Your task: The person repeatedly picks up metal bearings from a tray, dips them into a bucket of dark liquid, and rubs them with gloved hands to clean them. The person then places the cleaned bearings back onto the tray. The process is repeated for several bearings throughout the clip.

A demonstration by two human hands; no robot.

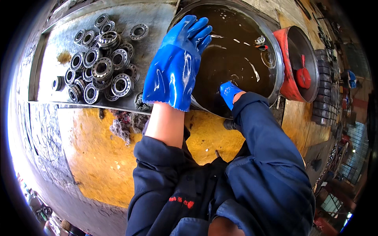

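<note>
"Where's the thing you're working at?"

"The drum (pixel 280 67) of dark liquid (pixel 226 57) sits at my twelve o'clock. My right hand (pixel 229 93) dips in at its six o'clock side; the fingers are hidden under the surface, so I can't tell whether they grip anything."

"And the other?"

"My left hand (pixel 183 41) is over the nine o'clock rim, fingers loosely stretched out, nothing showing in it, though the palm side is hidden."

"What could go wrong?"

"Reaching deeper could flood my right glove (pixel 227 92), because its cuff is close to the surface; my rolled sleeve (pixel 258 108) might soak too. Wet gloves could let things slip. I might also knock the red-and-black object (pixel 261 47) towards the drum's two o'clock."

"Further out?"

"Bearings (pixel 109 67) are heaped on a metal tray (pixel 57 41) between ten and eleven; tugging a low one could topple them. At one o'clock there's a red tub (pixel 284 59) holding a red scoop-like tool (pixel 303 78)."
</note>
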